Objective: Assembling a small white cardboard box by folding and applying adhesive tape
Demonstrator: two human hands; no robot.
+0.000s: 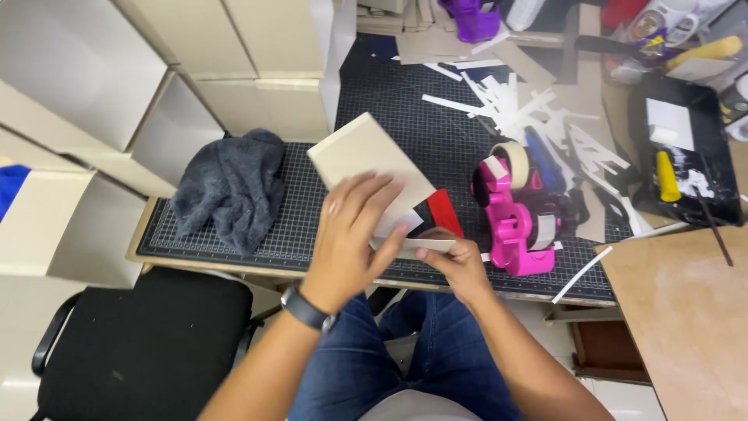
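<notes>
- My left hand (352, 234): fingers spread flat and pressed over the near end of a beige board panel (366, 160), pinning it rather than closing round it; a dark wristwatch (306, 309) sits on that wrist.
- My right hand (458, 261): fingers pinched narrow on a white paper strip (413, 245), which runs along the panel's near edge, just under my left fingertips.
- Beige board panel: tilted, held above the near edge of the black gridded cutting mat (421, 125), its far corner pointing up and away from me.
- Red piece (444, 212): a small flat shape showing just beside the panel's right edge, partly hidden by my hands; I cannot tell whether it touches the panel.
- Pink tape dispenser (514, 226): standing on the mat just right of my right hand, with a roll of pale tape (510, 160) at its top.
- Grey cloth (227, 187): crumpled on the mat's left end, well apart from my hands.
- White paper offcuts (506, 105): scattered across the far right of the mat.
- Black tray (721, 160): at the far right, holding a yellow-handled tool (666, 178).
- Pale cardboard boxes (117, 86): stacked to the left of the mat.
- Black chair seat (148, 343): below the table, to my left.
</notes>
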